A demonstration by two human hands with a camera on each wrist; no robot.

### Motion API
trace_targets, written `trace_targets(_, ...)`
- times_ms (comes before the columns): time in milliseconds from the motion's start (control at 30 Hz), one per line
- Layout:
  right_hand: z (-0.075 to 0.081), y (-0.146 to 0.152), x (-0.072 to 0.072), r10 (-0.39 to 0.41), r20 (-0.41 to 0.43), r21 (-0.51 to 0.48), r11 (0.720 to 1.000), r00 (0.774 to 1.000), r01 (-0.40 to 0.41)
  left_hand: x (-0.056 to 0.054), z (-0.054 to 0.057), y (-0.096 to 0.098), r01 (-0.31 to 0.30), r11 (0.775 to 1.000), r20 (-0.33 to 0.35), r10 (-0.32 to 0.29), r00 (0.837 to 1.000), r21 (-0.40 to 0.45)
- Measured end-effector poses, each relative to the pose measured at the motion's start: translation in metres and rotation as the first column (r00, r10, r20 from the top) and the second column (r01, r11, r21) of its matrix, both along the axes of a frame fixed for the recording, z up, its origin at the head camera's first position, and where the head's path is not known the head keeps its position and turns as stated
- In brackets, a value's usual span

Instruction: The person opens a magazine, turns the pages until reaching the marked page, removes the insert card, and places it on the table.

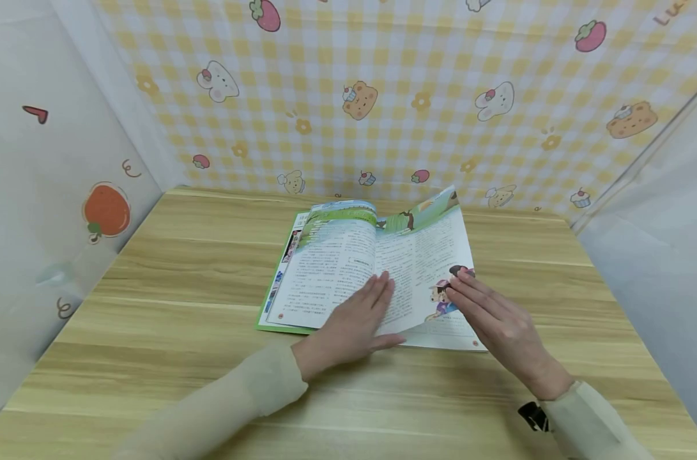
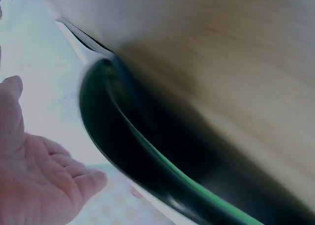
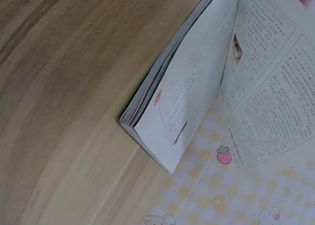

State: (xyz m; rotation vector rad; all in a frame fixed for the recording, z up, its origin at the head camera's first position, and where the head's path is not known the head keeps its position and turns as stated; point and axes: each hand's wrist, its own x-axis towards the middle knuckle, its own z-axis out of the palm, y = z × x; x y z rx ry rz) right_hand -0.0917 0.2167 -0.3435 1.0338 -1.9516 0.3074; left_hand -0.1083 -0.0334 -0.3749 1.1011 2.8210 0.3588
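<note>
An open magazine (image 1: 325, 275) with a green cover edge lies on the wooden table, its left pages fanned. My left hand (image 1: 354, 319) rests with extended fingers on the printed page beside the fold, its thumb spread near the lower edge. My right hand (image 1: 503, 326) holds a lifted right-hand page (image 1: 440, 236) near its lower outer corner, fingers over the front and thumb hidden. The back of that raised page (image 3: 275, 87) shows in the right wrist view, above the page stack. In the left wrist view, the magazine's curved green-edged cover (image 2: 187, 185) passes close to the left hand.
The wooden table (image 1: 170, 268) runs back to a yellow-checked cloth (image 1: 302, 83) with cartoon prints. White printed sheets hang at the left (image 1: 32, 191) and right (image 1: 670, 211). A black band (image 1: 534, 416) is at the right wrist.
</note>
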Motion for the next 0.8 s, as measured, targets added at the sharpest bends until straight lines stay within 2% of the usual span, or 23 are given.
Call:
trace_targets(100, 0.0, -0.002, -0.001, 0.007, 0.005, -0.006, 1.0, 1.0, -0.007, 0.003, 0.001, 0.015, 0.056, 0.997, -0.073, -0.052, 0.996, 0.046)
trace_targets(200, 0.0, -0.003, -0.002, 0.011, 0.007, -0.005, 1.0, 1.0, -0.011, 0.005, 0.0, 0.028, 0.087, 0.993, -0.179, -0.071, 0.981, 0.084)
trace_targets(267, -0.001, -0.004, -0.002, 0.011, 0.003, -0.003, 1.0, 1.0, -0.011, 0.005, 0.0, 0.034, 0.095, 0.991, -0.262, -0.068, 0.963, 0.09)
trace_targets(333, -0.001, -0.004, -0.002, 0.008, 0.001, -0.001, 1.0, 1.0, -0.008, 0.005, -0.001, 0.038, 0.092, 0.992, -0.343, -0.059, 0.938, 0.082)
trace_targets(433, -0.001, -0.003, -0.003, 0.006, -0.004, -0.005, 1.0, 1.0, -0.006, 0.004, 0.0, 0.042, 0.082, 0.994, -0.427, -0.042, 0.903, 0.076)
trace_targets(533, -0.001, -0.002, -0.003, 0.006, -0.005, -0.008, 1.0, 1.0, -0.006, 0.003, 0.001, 0.044, 0.081, 0.993, -0.46, -0.035, 0.887, 0.082)
trace_targets(633, -0.002, -0.002, -0.003, 0.007, -0.002, -0.008, 1.0, 1.0, -0.007, 0.002, 0.001, 0.045, 0.097, 0.991, -0.473, -0.043, 0.88, 0.089)
trace_targets(800, -0.002, -0.002, -0.003, -0.005, -0.016, 0.028, 1.0, 1.0, 0.005, -0.001, 0.002, 0.046, 0.117, 0.988, -0.514, -0.048, 0.857, 0.103)
